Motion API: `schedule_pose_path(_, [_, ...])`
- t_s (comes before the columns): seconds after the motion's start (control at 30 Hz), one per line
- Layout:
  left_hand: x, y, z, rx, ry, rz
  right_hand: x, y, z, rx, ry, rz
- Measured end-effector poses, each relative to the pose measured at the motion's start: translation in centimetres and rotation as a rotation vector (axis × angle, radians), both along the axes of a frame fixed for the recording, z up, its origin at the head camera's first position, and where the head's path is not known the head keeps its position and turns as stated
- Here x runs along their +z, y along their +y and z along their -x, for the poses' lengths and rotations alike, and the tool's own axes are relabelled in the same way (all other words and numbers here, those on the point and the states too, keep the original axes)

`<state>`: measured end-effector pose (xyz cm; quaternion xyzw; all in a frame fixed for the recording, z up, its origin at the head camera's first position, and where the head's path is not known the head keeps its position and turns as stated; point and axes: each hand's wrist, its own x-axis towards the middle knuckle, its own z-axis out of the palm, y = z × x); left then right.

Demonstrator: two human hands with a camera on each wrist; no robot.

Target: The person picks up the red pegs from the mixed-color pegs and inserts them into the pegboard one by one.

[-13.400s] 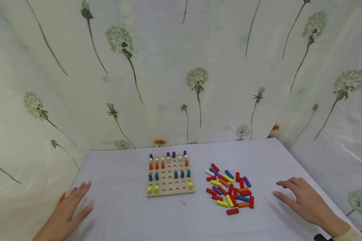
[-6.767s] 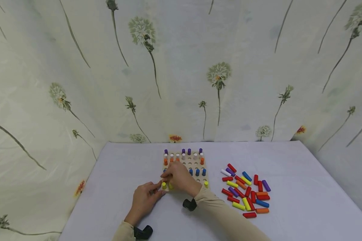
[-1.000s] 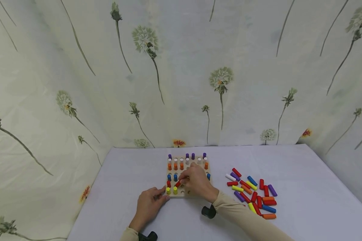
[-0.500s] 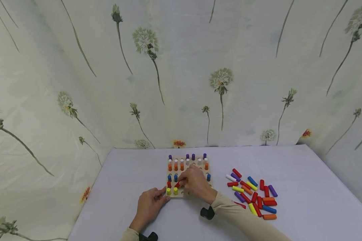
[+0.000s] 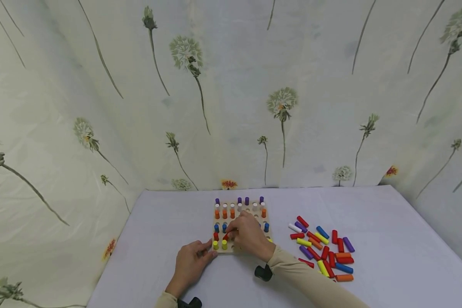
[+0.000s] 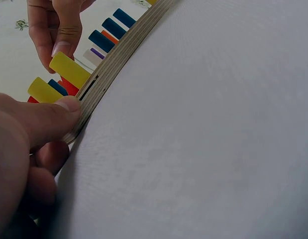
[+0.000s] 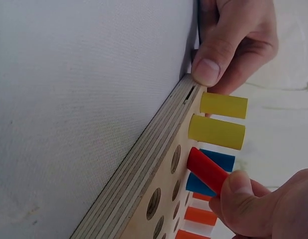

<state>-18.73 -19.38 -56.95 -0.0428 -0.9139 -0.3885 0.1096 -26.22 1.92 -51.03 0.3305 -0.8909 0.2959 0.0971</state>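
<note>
A wooden pegboard (image 5: 224, 252) lies on the table with rows of coloured pegs. My left hand (image 5: 192, 260) holds its near left corner, the thumb (image 6: 49, 119) against the edge. My right hand (image 5: 248, 235) pinches a red peg (image 7: 208, 170) between thumb and fingers. This peg is tilted, its lower end at a hole behind the second yellow peg (image 7: 217, 131). Beside it, another red peg (image 5: 216, 236) stands in the board, behind the first yellow peg (image 5: 215, 245). Blue pegs (image 5: 217, 228) stand in the row beyond. My right hand covers part of the board.
To the right of the board lie several loose pegs, among them a red peg (image 5: 334, 236), a purple peg (image 5: 348, 244), a blue peg (image 5: 344, 268) and a white peg (image 5: 294, 228). A flower-patterned cloth (image 5: 231, 85) hangs behind the table.
Both hands came from the table's sides to the board. One red peg now stands there and another is in my right hand. Over the last second my right hand shifted slightly, tilting the held peg.
</note>
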Motion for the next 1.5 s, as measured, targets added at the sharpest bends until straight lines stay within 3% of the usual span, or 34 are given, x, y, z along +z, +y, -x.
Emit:
schedule_pose_path(0.3, [0.2, 0.0, 0.0, -0.007, 0.002, 0.002, 0.0, -0.2, 0.1, -0.024, -0.031, 0.016])
schedule_pose_path(0.57, [-0.2, 0.0, 0.1, -0.001, -0.006, -0.004, -0.1, -0.6, 0.3, 0.041, 0.028, 0.032])
schedule_pose_path(1.1, [-0.4, -0.1, 0.2, 0.005, 0.004, 0.011, -0.7, -1.2, 0.2, 0.031, 0.127, 0.007])
schedule_pose_path(1.5, [-0.2, 0.0, 0.3, 0.011, -0.016, 0.015, -0.6, 0.6, -0.3, 0.007, 0.083, 0.061])
